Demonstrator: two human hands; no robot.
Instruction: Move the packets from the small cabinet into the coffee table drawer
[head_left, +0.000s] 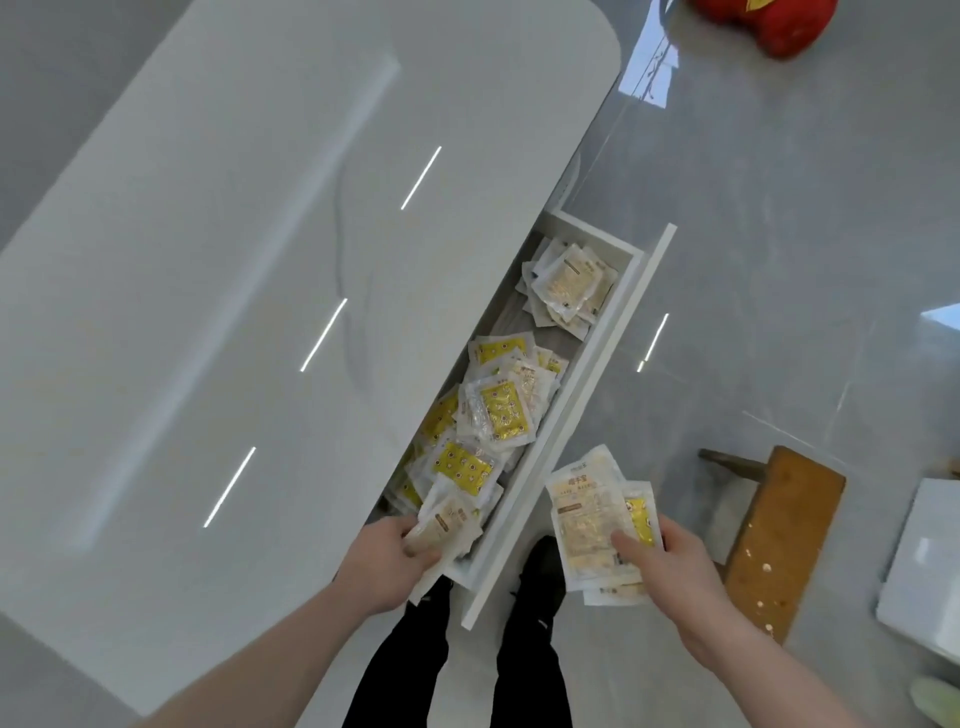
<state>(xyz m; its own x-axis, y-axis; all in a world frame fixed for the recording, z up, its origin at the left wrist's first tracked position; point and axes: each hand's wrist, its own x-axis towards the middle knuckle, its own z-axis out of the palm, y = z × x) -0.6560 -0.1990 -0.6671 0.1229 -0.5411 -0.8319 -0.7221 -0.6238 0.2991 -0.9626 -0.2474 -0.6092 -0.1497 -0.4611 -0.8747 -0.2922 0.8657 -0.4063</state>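
The white coffee table (234, 286) spreads ahead and to the left of both hands. Its drawer (597, 374) stands pulled out between them, already holding many packets (501, 410), yellow ones near the hands and pale ones farther away. To do this step well, the left hand (387, 564) should lower its packets into the near end, then let go flat so nothing catches the drawer front. Its fingers are curled around a few pale packets (447, 525), probably inside the drawer already; the edge hides this. The right hand (670, 566) pinches a small stack of packets (592, 519) outside the drawer, thumb on top.
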